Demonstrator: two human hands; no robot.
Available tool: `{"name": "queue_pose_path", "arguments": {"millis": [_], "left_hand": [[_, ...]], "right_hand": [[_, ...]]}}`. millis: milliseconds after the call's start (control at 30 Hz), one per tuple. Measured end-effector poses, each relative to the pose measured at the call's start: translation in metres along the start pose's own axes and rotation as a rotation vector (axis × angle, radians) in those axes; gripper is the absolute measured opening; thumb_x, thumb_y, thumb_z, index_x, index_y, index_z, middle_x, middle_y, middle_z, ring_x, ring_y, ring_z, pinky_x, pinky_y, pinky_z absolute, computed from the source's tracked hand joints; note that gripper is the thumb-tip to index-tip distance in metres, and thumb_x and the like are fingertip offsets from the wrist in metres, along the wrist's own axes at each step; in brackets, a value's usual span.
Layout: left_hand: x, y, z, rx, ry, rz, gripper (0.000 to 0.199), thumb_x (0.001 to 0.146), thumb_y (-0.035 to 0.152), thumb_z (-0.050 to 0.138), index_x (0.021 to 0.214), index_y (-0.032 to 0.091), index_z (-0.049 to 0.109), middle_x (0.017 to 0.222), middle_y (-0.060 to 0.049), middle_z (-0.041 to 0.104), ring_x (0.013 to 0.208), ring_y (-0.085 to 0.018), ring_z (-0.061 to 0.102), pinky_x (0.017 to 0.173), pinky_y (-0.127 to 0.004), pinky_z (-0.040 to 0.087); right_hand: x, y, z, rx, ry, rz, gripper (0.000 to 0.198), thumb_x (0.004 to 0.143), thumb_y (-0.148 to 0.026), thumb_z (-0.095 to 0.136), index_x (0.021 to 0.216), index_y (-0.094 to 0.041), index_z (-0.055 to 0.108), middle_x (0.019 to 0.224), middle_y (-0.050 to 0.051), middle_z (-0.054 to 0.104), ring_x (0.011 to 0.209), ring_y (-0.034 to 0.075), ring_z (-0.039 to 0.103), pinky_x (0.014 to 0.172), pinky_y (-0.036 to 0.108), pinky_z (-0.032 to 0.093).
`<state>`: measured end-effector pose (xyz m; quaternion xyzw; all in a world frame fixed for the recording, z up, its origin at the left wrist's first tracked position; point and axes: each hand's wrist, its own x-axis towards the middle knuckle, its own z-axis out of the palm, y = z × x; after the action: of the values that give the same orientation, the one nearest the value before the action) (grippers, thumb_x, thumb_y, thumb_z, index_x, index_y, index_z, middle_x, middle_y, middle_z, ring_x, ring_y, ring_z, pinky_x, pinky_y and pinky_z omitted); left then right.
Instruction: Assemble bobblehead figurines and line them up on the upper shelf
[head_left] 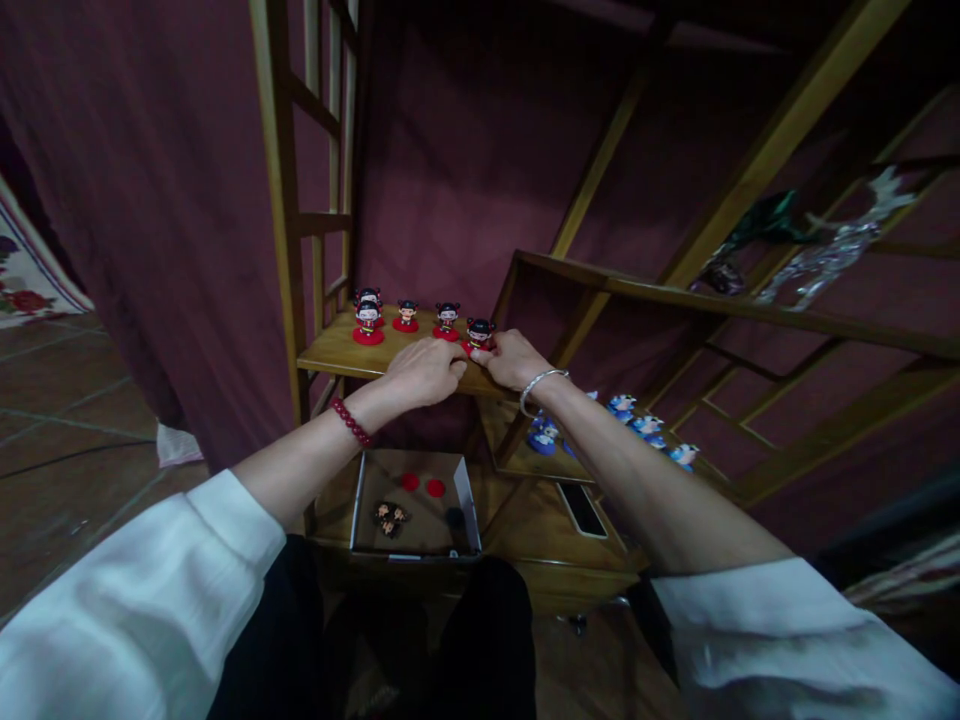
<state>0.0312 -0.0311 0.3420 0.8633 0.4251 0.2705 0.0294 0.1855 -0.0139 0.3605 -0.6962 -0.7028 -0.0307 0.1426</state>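
Two hands, left hand and right hand pinching figurine, wooden shelf, maroon curtain behind

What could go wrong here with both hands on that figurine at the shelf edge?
1. The rightmost figurine sits near the wooden shelf front edge; a nudge from the left hand or right hand might tip it off, toward the open box below.
2. The neighbouring figurine stands close and might get bumped over.

figurines crowd shelf, front edge bare
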Motion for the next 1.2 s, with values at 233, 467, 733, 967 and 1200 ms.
{"name": "queue_pose_path", "arguments": {"millis": [233, 467, 733, 967, 1200], "left_hand": [[0.003, -0.001, 0.001, -0.02, -0.04, 0.046, 0.032, 0.083, 0.035, 0.042, 0.108, 0.024, 0.059, 0.108, -0.005, 0.065, 0.101, -0.021, 0.058, 0.087, -0.031, 0.043], [0.005, 0.0, 0.0, -0.013, -0.065, 0.09, 0.034, 0.084, 0.04, 0.039, 0.104, 0.022, 0.06, 0.11, -0.006, 0.063, 0.104, -0.021, 0.056, 0.088, -0.032, 0.041], [0.007, 0.001, 0.002, 0.026, -0.073, 0.126, 0.04, 0.086, 0.042, 0.032, 0.103, 0.018, 0.06, 0.114, -0.009, 0.06, 0.109, -0.022, 0.053, 0.092, -0.034, 0.039], [0.006, 0.003, 0.001, 0.051, -0.091, 0.124, 0.044, 0.087, 0.042, 0.029, 0.104, 0.015, 0.058, 0.114, -0.012, 0.06, 0.108, -0.025, 0.053, 0.093, -0.038, 0.038], [0.005, 0.003, -0.001, 0.09, -0.133, 0.123, 0.047, 0.087, 0.043, 0.026, 0.109, 0.013, 0.056, 0.122, -0.014, 0.055, 0.115, -0.027, 0.047, 0.095, -0.04, 0.036]], "right_hand": [[0.004, -0.004, -0.002, -0.085, -0.002, 0.074, 0.04, 0.082, -0.038, 0.048, 0.103, -0.006, 0.061, 0.104, 0.019, 0.056, 0.095, 0.025, 0.056, 0.077, 0.029, 0.042], [0.007, -0.004, 0.0, -0.098, 0.004, 0.13, 0.044, 0.082, -0.039, 0.047, 0.11, -0.006, 0.058, 0.111, 0.021, 0.053, 0.103, 0.027, 0.053, 0.083, 0.03, 0.041], [0.012, -0.006, -0.001, -0.072, 0.016, 0.198, 0.047, 0.082, -0.04, 0.046, 0.111, -0.005, 0.058, 0.116, 0.023, 0.05, 0.108, 0.031, 0.05, 0.088, 0.034, 0.04], [0.02, -0.012, -0.001, -0.045, 0.008, 0.22, 0.046, 0.081, -0.035, 0.048, 0.113, -0.002, 0.056, 0.119, 0.026, 0.049, 0.11, 0.033, 0.049, 0.089, 0.035, 0.04], [0.029, -0.013, 0.002, -0.042, -0.006, 0.291, 0.051, 0.081, -0.038, 0.049, 0.117, -0.003, 0.053, 0.124, 0.024, 0.046, 0.114, 0.032, 0.046, 0.09, 0.035, 0.04]]}}
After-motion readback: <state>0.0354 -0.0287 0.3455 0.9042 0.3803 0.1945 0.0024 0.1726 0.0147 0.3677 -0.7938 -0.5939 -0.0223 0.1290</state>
